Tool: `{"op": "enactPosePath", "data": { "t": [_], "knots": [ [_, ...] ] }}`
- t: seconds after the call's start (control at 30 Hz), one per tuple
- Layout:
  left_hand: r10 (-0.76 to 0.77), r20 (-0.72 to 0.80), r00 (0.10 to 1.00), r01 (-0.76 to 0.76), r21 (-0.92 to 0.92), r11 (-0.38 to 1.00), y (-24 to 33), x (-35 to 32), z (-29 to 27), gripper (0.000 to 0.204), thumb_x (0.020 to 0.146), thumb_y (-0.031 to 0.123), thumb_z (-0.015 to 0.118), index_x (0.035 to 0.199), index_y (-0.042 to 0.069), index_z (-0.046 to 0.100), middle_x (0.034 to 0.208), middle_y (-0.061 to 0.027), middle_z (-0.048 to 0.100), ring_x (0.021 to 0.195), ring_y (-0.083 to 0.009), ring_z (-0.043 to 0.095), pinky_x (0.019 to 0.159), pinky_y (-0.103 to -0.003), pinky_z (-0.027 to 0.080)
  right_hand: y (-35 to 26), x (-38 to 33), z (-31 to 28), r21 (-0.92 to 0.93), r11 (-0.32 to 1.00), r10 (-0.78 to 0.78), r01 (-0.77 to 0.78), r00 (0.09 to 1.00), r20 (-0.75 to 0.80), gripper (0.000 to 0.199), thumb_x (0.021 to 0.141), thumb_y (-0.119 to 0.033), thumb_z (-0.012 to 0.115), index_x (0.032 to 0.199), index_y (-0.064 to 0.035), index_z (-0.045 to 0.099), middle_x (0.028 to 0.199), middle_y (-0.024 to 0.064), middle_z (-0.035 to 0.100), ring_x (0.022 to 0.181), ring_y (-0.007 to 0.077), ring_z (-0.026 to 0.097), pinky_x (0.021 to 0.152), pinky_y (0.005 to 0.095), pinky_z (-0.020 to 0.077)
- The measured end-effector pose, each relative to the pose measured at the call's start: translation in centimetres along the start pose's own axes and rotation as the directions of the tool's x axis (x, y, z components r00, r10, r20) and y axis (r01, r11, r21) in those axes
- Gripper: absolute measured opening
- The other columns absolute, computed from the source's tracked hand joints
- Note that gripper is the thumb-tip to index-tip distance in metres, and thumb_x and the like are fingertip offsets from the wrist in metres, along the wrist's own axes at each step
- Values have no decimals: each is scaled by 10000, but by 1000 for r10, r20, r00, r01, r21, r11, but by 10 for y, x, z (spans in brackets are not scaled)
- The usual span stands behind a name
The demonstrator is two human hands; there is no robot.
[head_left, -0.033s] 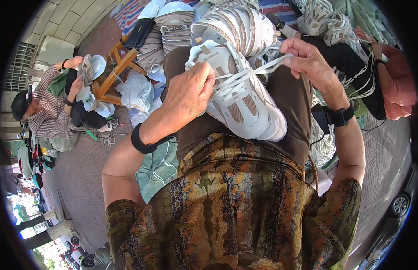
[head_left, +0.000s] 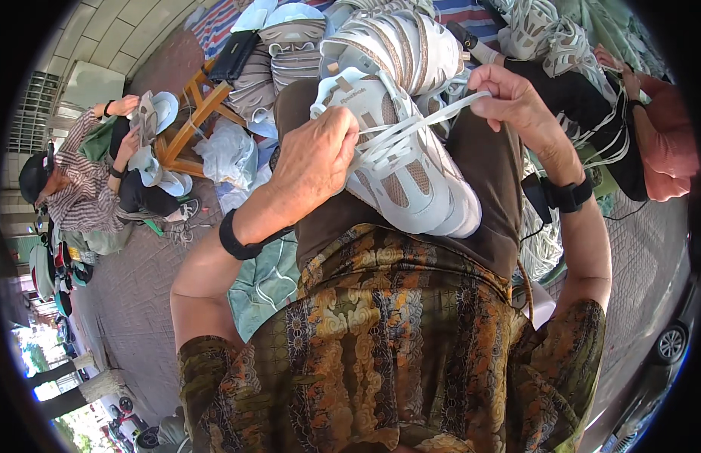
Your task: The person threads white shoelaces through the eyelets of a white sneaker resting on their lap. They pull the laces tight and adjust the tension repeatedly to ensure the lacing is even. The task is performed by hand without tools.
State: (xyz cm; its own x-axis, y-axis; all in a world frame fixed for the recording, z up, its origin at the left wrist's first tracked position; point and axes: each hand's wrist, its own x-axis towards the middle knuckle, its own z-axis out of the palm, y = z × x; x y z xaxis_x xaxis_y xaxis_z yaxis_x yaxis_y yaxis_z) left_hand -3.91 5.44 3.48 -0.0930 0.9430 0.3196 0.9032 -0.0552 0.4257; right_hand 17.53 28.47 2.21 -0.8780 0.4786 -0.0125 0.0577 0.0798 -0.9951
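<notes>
A white and beige sneaker (head_left: 415,185) rests on my lap, toe toward me. My left hand (head_left: 316,155) clamps the shoe's upper at the laces from the left side. My right hand (head_left: 513,98) pinches the ends of the white flat lace (head_left: 441,115) and holds them taut, up and to the right of the shoe. Both of my wrists carry black bands. My patterned brown and orange top fills the lower part of the view.
Several more pale sneakers (head_left: 396,38) are piled beyond my knees. A wooden stool (head_left: 188,124) with a black bag (head_left: 233,57) stands at upper left. A seated person (head_left: 78,189) there holds a shoe. Another person's pink sleeve (head_left: 664,136) is at right, near loose laces.
</notes>
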Motion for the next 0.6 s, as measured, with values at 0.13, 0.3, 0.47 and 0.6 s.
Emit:
{"op": "enactPosePath", "data": {
  "t": [0.13, 0.3, 0.47, 0.6],
  "knots": [
    [97, -74, 993, -83, 166, 983, -4, -12, -7, 78, 908, 32, 552, 937, 36, 480, 794, -136, 559, 716, -345, 585, 621, -412, 458, 25, 5, 6, -345, 919, -242, 190, 964, -114, 129, 844, -11, 632, 943, -67, 571, 753, -81, 510, 625, -8, 404, 510, 177, 312],
    [23, -33, 999, -13, 278, 960, -15, -45, -21, 84, 907, 37, 564, 937, 43, 486, 769, -135, 564, 701, -344, 593, 620, -413, 464, 25, 1, 24, -382, 875, -387, 297, 904, -183, 43, 944, -95, 581, 940, -52, 578, 719, -73, 492, 612, 10, 399, 536, 184, 320],
    [-90, -126, 988, 131, 373, 919, -31, -93, -39, 66, 886, 31, 571, 901, 57, 513, 759, -110, 574, 681, -307, 598, 614, -415, 465, 18, 1, 50, -113, 954, -294, 278, 943, -159, 171, 1010, -168, 509, 964, -28, 596, 704, -34, 523, 599, 31, 432, 567, 196, 386],
    [-159, -183, 970, 222, 407, 886, -40, -127, -56, 46, 909, 63, 562, 901, 51, 519, 768, -129, 580, 679, -335, 601, 612, -430, 473, 17, -3, 73, -47, 961, -275, 271, 946, -169, 235, 1026, -199, 483, 986, 0, 602, 736, -11, 530, 606, 47, 453, 590, 195, 398]
  ]
}}
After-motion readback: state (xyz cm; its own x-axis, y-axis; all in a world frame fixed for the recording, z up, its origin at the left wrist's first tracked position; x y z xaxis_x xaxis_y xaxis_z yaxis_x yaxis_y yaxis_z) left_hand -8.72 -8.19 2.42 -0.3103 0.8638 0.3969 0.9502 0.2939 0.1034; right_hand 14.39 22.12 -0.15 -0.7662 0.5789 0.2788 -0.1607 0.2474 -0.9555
